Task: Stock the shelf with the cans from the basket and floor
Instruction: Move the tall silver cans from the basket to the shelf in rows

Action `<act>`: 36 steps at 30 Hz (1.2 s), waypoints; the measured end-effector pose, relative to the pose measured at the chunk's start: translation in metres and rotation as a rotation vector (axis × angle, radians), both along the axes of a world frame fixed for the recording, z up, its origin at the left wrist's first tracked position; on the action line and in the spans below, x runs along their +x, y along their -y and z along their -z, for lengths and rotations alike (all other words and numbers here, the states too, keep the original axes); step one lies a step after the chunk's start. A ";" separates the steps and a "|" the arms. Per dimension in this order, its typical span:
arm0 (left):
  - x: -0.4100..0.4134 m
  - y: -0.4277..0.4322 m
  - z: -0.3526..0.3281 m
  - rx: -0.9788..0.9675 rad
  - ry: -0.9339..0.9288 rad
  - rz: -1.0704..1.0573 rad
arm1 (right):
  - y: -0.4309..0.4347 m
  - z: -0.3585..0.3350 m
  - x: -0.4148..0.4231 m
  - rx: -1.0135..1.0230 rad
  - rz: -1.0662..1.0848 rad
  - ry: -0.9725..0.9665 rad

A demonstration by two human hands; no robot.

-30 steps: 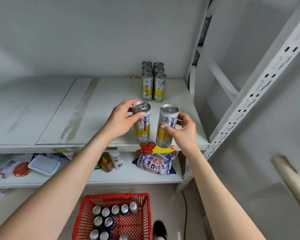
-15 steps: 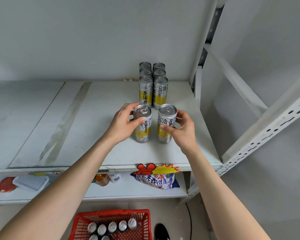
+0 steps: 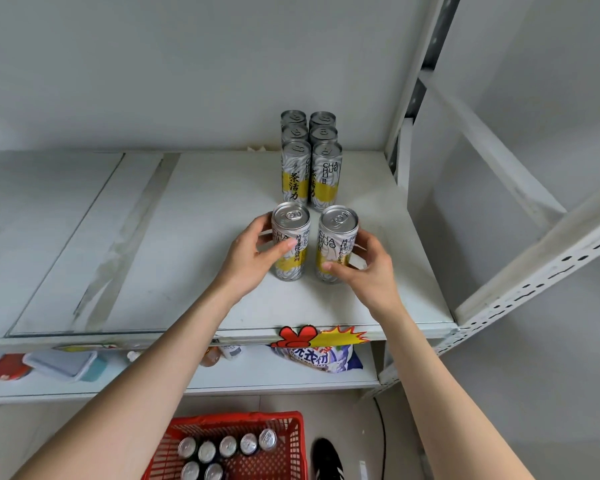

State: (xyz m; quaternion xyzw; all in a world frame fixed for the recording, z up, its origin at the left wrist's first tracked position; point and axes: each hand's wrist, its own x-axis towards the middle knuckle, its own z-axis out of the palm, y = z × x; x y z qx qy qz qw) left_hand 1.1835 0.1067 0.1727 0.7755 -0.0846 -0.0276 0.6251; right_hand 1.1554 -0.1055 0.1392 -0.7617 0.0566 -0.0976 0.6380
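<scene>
Slid toward 12 o'clock, nearly joining the stocked rows point(image 3: 310, 168): left hand point(image 3: 253, 252) grips left can point(image 3: 290, 216), right hand point(image 3: 369, 271) grips right can point(image 3: 337, 221).

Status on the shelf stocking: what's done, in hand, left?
Done: six cans stand in two rows at the back of the shelf. In hand: the left hand grips the left can and the right hand grips the right can, both upright just in front of those rows. Left: at least seven cans show in the red basket below.
</scene>
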 end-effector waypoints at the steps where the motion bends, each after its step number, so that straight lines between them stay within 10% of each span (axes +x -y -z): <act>1: -0.003 -0.001 0.007 0.010 -0.025 0.001 | 0.002 0.003 -0.001 0.012 -0.011 -0.007; 36: 0.088 0.025 0.044 0.142 0.006 -0.103 | 0.013 0.014 0.109 0.017 -0.031 0.035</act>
